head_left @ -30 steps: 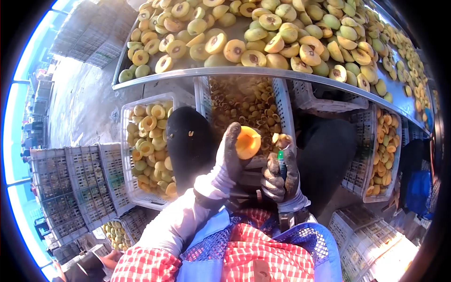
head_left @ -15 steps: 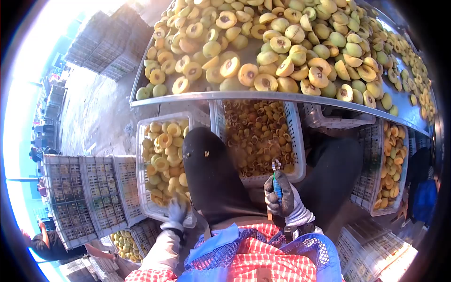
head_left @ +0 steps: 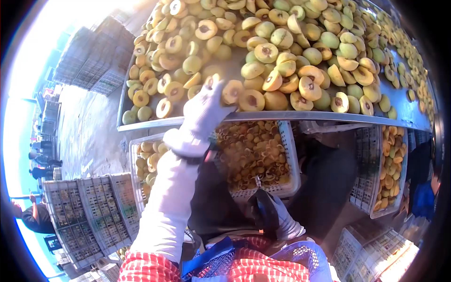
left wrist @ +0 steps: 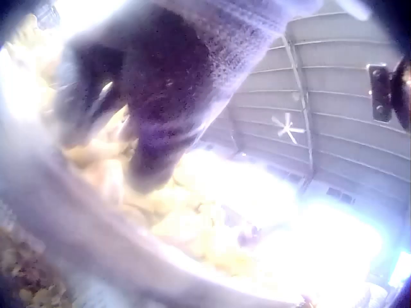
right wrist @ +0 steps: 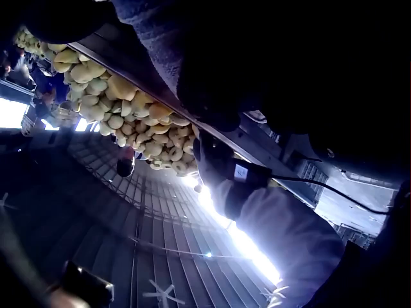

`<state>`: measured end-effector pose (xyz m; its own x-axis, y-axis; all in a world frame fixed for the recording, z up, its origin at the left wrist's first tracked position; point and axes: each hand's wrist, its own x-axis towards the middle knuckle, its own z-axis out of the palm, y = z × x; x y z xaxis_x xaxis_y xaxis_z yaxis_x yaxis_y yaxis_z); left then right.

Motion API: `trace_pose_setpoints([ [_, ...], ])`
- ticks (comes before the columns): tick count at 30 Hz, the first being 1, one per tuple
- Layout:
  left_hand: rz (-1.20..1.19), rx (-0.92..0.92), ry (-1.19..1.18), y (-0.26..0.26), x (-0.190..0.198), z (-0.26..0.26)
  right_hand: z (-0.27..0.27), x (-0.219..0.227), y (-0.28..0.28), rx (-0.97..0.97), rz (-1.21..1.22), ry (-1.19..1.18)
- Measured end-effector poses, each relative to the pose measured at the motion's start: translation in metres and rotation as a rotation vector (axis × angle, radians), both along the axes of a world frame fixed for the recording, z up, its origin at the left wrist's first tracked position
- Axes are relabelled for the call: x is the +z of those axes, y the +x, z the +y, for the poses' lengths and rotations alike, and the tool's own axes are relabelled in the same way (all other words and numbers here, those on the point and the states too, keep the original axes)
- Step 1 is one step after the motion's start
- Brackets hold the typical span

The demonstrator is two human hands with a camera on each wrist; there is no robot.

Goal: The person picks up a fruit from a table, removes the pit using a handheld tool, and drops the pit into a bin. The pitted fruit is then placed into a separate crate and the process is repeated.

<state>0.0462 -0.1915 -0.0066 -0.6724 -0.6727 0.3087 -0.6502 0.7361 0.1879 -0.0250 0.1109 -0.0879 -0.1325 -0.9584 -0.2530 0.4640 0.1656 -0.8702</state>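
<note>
The peach half [head_left: 232, 90] at the near edge of the tabletop [head_left: 282, 115] looks ripe and soft-fleshed, light, wet on its cut face and likely slippery there; it would bruise under a hard squeeze. A sound hold, I judge, is across the rounded skin side with the thumb at the rim of the cut face, not pressing into the pit hollow. It lies among the heaped halves, at about 1 o'clock from the left hand [head_left: 203, 112], touching its fingertips.

The left hand, gloved, is stretched up over the tabletop's edge with its fingers loosely curved onto the fruit; whether they have closed round one piece cannot be told, and the left wrist view is too blurred to help.

The right hand [head_left: 268, 212], in a dark glove, rests low at 5 o'clock from the left, fingers curled round a small coring tool [head_left: 258, 182] whose metal tip sticks up. Behind it, at 12 o'clock, sits a crate of pits [head_left: 286, 155].
</note>
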Motion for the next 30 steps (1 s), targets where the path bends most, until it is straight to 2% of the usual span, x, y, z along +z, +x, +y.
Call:
trace_pose_setpoints([
  [2, -0.322, 0.095, 0.271, -0.038, -0.011, -0.03, -0.007, 0.026, -0.013, -0.011, -0.388, 0.304],
  [3, -0.287, 0.088, 0.333, -0.049, -0.012, -0.038, -0.013, 0.038, -0.019, -0.025, -0.552, 0.463],
  [4, -0.254, 0.082, 0.395, -0.053, -0.012, -0.045, -0.017, 0.037, -0.021, -0.073, -0.567, 0.474],
  [5, -0.088, -0.056, 0.453, -0.049, -0.014, -0.052, -0.018, 0.035, -0.021, -0.117, -0.584, 0.486],
  [6, 0.069, -0.103, 0.503, -0.044, -0.019, -0.049, -0.019, 0.032, -0.021, -0.155, -0.598, 0.498],
  [8, 0.3, -0.015, 0.507, -0.038, -0.015, -0.029, -0.009, 0.009, -0.025, -0.202, -0.642, 0.39],
  [9, 0.392, 0.012, 0.53, -0.032, -0.007, -0.01, -0.004, 0.001, -0.024, -0.228, -0.529, 0.326],
  [10, 0.584, 0.011, 0.508, -0.025, -0.009, 0.006, -0.003, -0.001, -0.025, -0.258, -0.414, 0.268],
  [11, 0.633, -0.001, 0.63, -0.014, -0.011, 0.024, -0.01, 0.016, -0.029, -0.277, -0.161, 0.205],
  [12, 0.684, -0.006, 0.752, 0.0, -0.012, 0.044, -0.014, 0.028, -0.034, -0.208, 0.104, 0.125],
  [13, 0.818, -0.052, 0.957, -0.001, 0.002, 0.071, -0.018, 0.04, -0.039, -0.17, 0.372, 0.05],
  [14, 0.953, -0.103, 1.162, -0.012, 0.021, 0.097, -0.033, 0.053, -0.044, -0.256, 0.813, -0.226],
  [15, 0.919, -0.018, 1.21, -0.021, 0.031, 0.117, -0.047, 0.065, -0.05, -0.476, 1.289, -0.43],
  [16, 0.883, 0.07, 1.255, -0.023, 0.036, 0.131, -0.054, 0.086, -0.061, -0.24, 1.18, -0.428],
  [17, 0.805, 0.083, 1.39, -0.017, 0.036, 0.139, -0.053, 0.085, -0.059, -0.273, 1.216, -0.466],
  [18, 0.745, 0.169, 1.378, -0.016, 0.028, 0.144, -0.048, 0.081, -0.056, -0.281, 1.25, -0.457],
  [21, 0.891, 0.139, 1.332, -0.017, 0.014, 0.162, -0.032, 0.063, -0.042, -0.258, 1.342, -0.335],
  [24, 0.788, 0.12, 1.089, -0.021, 0.02, 0.177, -0.025, 0.07, -0.037, -0.214, 0.786, -0.053],
  [25, 0.801, 0.126, 1.007, -0.024, 0.022, 0.182, -0.024, 0.076, -0.036, -0.225, 0.832, -0.044],
  [28, 0.822, 0.107, 0.822, -0.027, 0.018, 0.192, -0.02, 0.072, -0.033, -0.239, 0.758, -0.013],
  [30, 0.845, 0.115, 0.893, -0.027, 0.023, 0.193, -0.019, 0.075, -0.034, -0.203, 0.719, -0.023],
])
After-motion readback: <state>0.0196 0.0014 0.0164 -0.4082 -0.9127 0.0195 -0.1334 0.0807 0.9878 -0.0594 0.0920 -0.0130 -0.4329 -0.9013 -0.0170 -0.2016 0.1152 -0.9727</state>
